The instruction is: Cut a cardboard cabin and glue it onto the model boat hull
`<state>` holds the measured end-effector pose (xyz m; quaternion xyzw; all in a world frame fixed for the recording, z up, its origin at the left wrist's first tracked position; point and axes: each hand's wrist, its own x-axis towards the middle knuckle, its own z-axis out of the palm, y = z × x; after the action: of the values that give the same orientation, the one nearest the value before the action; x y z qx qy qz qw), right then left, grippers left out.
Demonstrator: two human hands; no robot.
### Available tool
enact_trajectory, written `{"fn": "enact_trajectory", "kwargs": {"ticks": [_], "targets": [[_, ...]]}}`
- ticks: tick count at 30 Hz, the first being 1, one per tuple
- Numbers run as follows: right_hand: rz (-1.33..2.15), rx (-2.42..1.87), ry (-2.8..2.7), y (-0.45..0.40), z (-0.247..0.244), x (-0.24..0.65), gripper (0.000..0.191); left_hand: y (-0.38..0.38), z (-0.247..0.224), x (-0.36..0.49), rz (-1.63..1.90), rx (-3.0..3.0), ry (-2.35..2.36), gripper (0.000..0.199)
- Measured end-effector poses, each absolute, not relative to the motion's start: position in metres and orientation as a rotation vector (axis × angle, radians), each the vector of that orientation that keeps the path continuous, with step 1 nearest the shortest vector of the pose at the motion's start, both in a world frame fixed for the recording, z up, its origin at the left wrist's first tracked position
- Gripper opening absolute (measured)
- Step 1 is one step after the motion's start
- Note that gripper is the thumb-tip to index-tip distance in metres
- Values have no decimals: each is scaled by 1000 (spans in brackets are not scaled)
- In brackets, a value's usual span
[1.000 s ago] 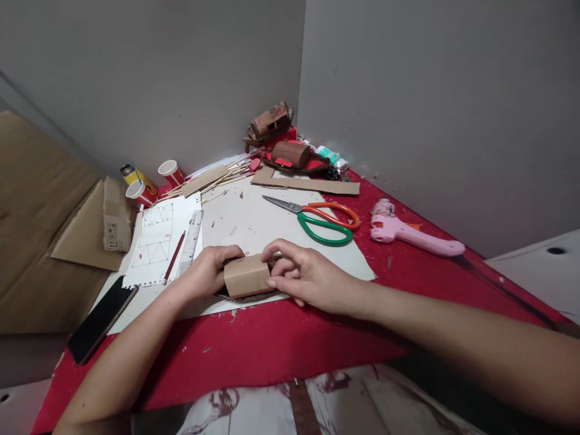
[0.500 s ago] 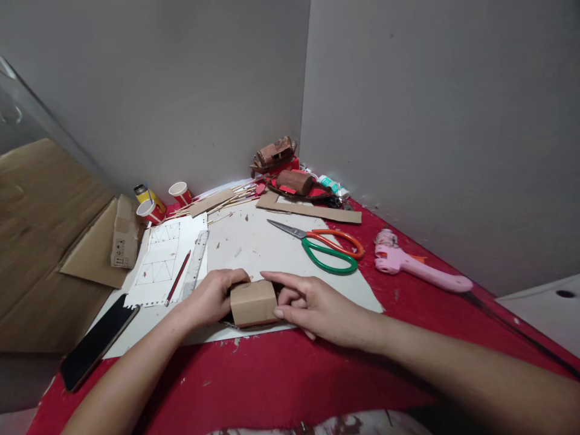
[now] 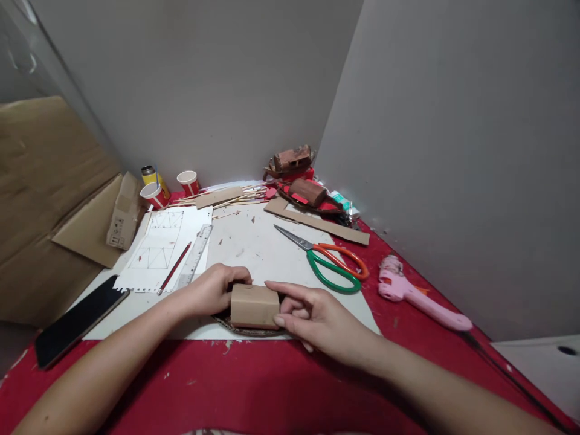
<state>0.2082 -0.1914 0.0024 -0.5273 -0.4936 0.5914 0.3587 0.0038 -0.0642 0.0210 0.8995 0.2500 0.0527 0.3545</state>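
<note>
Between my hands is a folded, curved piece of brown cardboard (image 3: 254,307), arched like a small roof. Under it shows the curved corrugated edge of a darker cardboard base (image 3: 226,324), near the front edge of the white sheet. My left hand (image 3: 217,291) is closed at the left end of the arched piece, its fingertips partly hidden behind it. At the right end, my right hand (image 3: 319,317) pinches the piece, thumb on the front face and index finger along the top edge, the other fingers curled in.
Scissors (image 3: 338,269) lie beyond my right hand, with a pink glue gun (image 3: 421,305) farther right. A ruler (image 3: 196,257), pencil (image 3: 174,269), drawing sheet (image 3: 156,241) and phone (image 3: 77,323) are on the left. Thin sticks, cups (image 3: 187,182) and brown model boats (image 3: 306,194) stand behind.
The camera view has tilted, so the table items appear shifted. Both hands keep their hold on the cardboard piece, and more of the base's curved edge shows beneath it.
</note>
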Motion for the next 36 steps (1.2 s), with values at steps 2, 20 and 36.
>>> {"fn": "enact_trajectory", "kwargs": {"ticks": [2, 20, 36], "targets": [[1527, -1397, -1276, -195, 4, 207, 68, -62, 19, 4, 130, 2284, 594, 19], [643, -1645, -1676, -184, -1, 243, 43, -59, 12, 5, 203, 2102, 404, 24], [187, -2107, -1568, -161, 18, 301, 38, -57, 10, 4, 224, 2066, 528, 24]]}}
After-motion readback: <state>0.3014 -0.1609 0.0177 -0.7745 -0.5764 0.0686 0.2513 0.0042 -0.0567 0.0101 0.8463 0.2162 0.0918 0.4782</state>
